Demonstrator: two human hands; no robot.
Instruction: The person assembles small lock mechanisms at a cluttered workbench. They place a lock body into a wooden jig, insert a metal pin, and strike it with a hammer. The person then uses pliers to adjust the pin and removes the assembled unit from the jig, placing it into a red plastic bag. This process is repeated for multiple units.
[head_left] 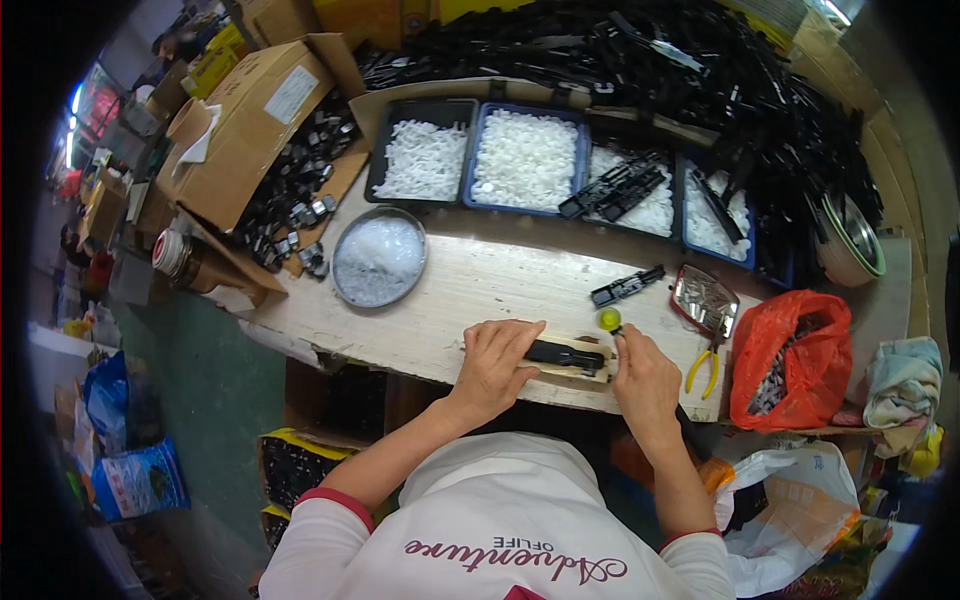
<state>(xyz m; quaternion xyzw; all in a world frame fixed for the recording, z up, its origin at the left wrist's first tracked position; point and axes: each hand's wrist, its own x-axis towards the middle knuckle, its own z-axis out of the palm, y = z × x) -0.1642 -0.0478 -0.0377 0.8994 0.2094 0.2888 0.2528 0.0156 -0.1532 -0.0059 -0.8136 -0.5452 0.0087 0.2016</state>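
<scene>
My left hand (495,362) lies flat over the left end of a long black plastic part (566,354), pressing it onto a small wooden block (598,372) at the front edge of the wooden table (470,285). My right hand (643,378) is at the part's right end with fingers curled; a tool with a yellow-green round top (608,319) stands just above its fingertips. What the right fingers pinch is hidden.
Behind are a round metal bowl of clear bits (379,257), trays of white plastic pieces (525,160), another black part (626,287), a shiny metal tray (705,299), yellow-handled pliers (702,368), a red bag (790,360), and a big heap of black parts (700,70). Cardboard boxes (250,125) stand at left.
</scene>
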